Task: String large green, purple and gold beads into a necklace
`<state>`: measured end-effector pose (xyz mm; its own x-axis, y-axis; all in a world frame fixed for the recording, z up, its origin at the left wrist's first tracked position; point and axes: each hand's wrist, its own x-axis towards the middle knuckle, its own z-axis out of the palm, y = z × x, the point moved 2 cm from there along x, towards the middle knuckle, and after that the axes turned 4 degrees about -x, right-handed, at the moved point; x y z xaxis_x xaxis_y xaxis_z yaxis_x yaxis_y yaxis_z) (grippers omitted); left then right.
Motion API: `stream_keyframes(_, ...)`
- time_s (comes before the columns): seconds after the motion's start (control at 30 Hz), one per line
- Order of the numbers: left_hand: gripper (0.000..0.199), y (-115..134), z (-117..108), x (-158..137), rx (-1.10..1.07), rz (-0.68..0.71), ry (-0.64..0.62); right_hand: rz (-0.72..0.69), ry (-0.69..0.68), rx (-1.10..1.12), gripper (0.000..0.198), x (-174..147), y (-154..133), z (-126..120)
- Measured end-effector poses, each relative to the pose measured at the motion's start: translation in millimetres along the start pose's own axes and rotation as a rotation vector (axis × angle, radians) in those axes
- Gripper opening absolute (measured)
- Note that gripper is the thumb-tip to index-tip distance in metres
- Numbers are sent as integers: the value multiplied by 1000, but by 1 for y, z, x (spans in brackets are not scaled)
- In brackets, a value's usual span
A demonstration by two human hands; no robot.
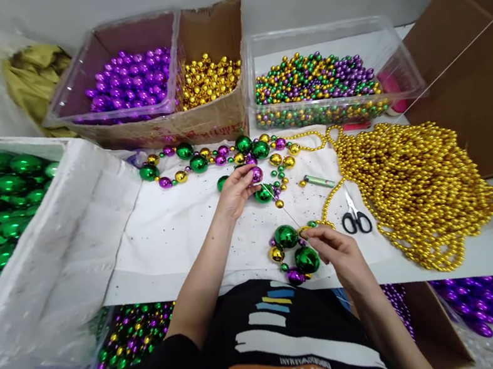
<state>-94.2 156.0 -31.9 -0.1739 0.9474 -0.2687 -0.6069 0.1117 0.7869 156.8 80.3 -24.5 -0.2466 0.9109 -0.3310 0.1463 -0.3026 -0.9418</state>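
My left hand (pixel 237 191) pinches a shiny purple bead (pixel 256 174) over the white cloth (pixel 177 222). A thin string (pixel 287 212) runs from that bead to my right hand (pixel 334 248), whose thumb and fingers are closed around its lower end. Beside the right fingers lies a cluster of strung beads with large green balls (pixel 306 259) and a gold one (pixel 276 253). Behind my left hand, a multicoloured bead strand (pixel 198 163) stretches across the cloth. Small loose beads (pixel 279 204) sit near the string.
Black-handled scissors (pixel 356 221) and a green lighter (pixel 320 181) lie right of my hands. A heap of gold bead chain (pixel 419 192) covers the right side. Behind stand a cardboard box (pixel 160 129) and a clear bin (pixel 337 102); left is a white box (pixel 99 191) with green beads.
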Motion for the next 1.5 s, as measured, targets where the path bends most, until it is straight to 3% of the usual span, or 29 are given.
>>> stream_keyframes(0.13,36,-2,3,-5,31,15,-25,0,15,-10,19,1,0,2)
stream_keyframes(0.33,68,-8,13,-17,16,13,-93,21,32,-3,23,8,7,5)
stream_keyframes(0.47,75,-9,16,-22,7,36,-121,33,25,2,23,10,15,3)
stream_keyframes(0.73,64,-4,25,-34,120,141,-215,-45,15,-90,24,15,31,-7)
stream_keyframes(0.97,37,5,37,-47,239,153,-236,-58,9,-57,21,22,44,-13)
stream_keyframes(1.5,42,-4,32,-48,31,142,-141,-80,-11,-12,13,21,40,-8)
